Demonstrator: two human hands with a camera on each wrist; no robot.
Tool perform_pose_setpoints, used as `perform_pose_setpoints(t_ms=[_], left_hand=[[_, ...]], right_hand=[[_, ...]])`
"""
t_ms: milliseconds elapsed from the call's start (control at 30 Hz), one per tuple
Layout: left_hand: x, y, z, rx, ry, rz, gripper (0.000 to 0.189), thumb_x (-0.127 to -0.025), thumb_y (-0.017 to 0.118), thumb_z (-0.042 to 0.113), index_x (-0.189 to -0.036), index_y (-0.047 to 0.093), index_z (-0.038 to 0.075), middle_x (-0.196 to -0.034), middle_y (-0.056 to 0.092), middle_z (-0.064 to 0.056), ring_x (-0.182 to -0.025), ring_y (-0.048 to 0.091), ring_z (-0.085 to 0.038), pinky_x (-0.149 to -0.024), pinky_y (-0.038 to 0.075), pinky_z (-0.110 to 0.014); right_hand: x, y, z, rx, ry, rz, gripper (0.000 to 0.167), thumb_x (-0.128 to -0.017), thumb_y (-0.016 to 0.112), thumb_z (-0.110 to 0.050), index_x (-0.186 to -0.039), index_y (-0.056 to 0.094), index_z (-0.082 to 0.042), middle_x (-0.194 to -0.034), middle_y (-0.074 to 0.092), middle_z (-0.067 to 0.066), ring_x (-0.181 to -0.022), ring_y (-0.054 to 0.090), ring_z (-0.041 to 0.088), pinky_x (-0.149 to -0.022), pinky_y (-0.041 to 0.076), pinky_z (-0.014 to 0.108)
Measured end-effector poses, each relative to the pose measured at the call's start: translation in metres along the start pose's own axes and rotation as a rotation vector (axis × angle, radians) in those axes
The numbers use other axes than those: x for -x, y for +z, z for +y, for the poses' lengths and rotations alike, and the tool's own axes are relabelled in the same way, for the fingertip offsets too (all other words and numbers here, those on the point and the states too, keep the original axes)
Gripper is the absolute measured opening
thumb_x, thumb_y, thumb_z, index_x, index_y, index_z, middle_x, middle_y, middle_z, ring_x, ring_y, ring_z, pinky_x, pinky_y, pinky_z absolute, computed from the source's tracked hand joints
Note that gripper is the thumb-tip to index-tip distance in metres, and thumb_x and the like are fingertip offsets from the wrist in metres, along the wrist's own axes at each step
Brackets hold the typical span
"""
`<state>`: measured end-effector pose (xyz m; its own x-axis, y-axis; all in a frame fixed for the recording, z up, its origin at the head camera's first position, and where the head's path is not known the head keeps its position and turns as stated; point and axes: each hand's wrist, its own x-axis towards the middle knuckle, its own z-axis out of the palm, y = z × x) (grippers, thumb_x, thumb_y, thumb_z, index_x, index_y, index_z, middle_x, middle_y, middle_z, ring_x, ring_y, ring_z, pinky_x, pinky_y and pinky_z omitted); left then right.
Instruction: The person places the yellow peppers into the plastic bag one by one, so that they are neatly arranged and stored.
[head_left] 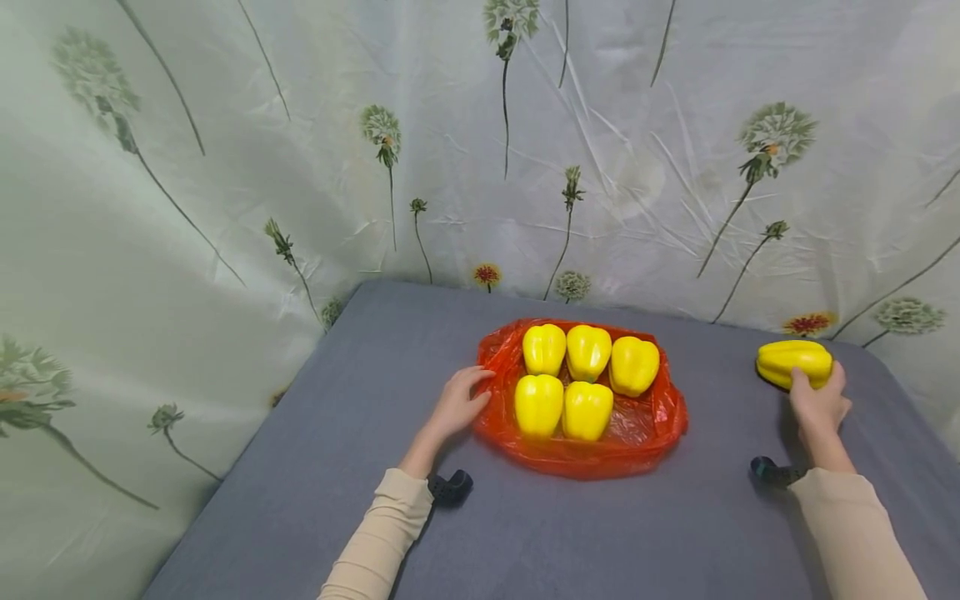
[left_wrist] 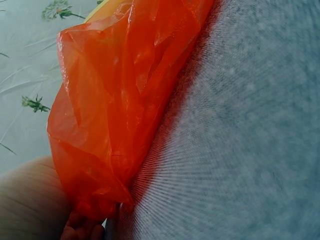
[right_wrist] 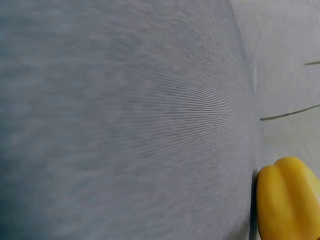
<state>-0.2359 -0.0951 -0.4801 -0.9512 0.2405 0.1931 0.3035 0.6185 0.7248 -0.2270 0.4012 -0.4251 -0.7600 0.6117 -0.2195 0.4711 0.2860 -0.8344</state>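
A red plastic bag (head_left: 577,460) lies spread open on the table, with several yellow bell peppers (head_left: 538,405) grouped in two rows inside it. My left hand (head_left: 456,405) holds the bag's left edge. In the left wrist view, the thumb and fingertips meet the crumpled red plastic (left_wrist: 107,135). Far to the right, my right hand (head_left: 819,410) grips another yellow bell pepper (head_left: 783,358), which is on its side at the table surface. Only part of that pepper (right_wrist: 286,200) shows at the right wrist view's lower corner.
The grey cloth-covered table (head_left: 337,392) reaches back to a pale flowered curtain (head_left: 450,167), which also hangs along the left side. A dark curved strap piece (head_left: 450,488) sits by the left wrist, another (head_left: 772,472) by the right.
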Motion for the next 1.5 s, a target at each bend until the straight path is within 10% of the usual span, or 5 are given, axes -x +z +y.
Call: perform_pose_setpoints(t_ms=[1033,1500], left_hand=[[0.004,0.001,0.002,-0.031,0.011,0.000,0.035,-0.089,0.056,0.014,-0.123,0.059,0.006,-0.134,0.053,-0.019,-0.129,0.045,-0.036,-0.109,0.033,-0.053],[0.004,0.000,0.006,-0.006,0.029,0.015,0.034,-0.088,0.056,0.010,-0.121,0.060,0.003,-0.132,0.055,-0.020,-0.126,0.047,-0.037,-0.107,0.035,-0.053]], right_hand=[[-0.034,0.018,-0.015,-0.144,0.109,0.112,0.078,-0.085,0.049,-0.045,-0.145,-0.001,-0.036,-0.153,0.001,0.014,-0.142,0.012,0.032,-0.121,0.014,0.039],[-0.021,0.015,-0.015,-0.078,0.000,0.104,0.079,-0.089,0.046,-0.041,-0.150,0.000,-0.027,-0.154,0.003,0.015,-0.141,0.008,0.033,-0.120,0.013,0.045]])
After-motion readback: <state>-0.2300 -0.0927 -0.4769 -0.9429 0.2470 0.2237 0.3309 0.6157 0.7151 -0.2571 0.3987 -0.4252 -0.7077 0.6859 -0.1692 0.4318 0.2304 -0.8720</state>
